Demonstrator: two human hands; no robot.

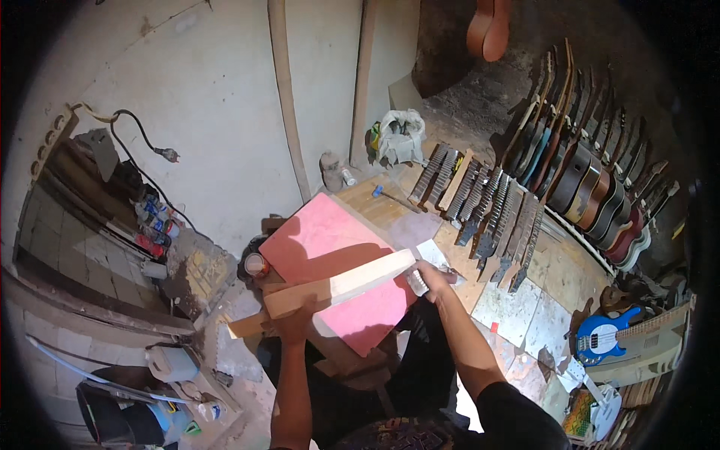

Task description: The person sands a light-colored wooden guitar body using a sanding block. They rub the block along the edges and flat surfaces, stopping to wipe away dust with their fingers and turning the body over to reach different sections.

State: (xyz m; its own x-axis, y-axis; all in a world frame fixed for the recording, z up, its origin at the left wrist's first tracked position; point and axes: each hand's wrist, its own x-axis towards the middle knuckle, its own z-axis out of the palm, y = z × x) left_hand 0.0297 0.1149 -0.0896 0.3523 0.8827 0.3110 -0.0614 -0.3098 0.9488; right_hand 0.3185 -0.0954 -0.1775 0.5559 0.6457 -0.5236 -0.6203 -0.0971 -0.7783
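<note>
A long, thick beam of pale wood [345, 283] slants across in front of me, its right end in sunlight and its left part in shadow. My left hand [294, 321] is closed around the beam's shaded left part from below, some fingers hidden. At the far right end, my right hand [433, 280] is closed, against the beam's tip. Beside those fingers shows a small pale, ridged piece [417, 283] whose kind I cannot make out. A narrower strip of wood [247, 325] juts out past the beam's left end. Beneath everything lies a pink board [315, 232].
Several guitar necks [480, 202] lie in a row on the right, with many guitars [585, 187] racked behind. A blue electric guitar [604, 337] is at the lower right. A jar [256, 265] stands by the board's left corner. A blue-headed hammer [378, 191] lies beyond the board.
</note>
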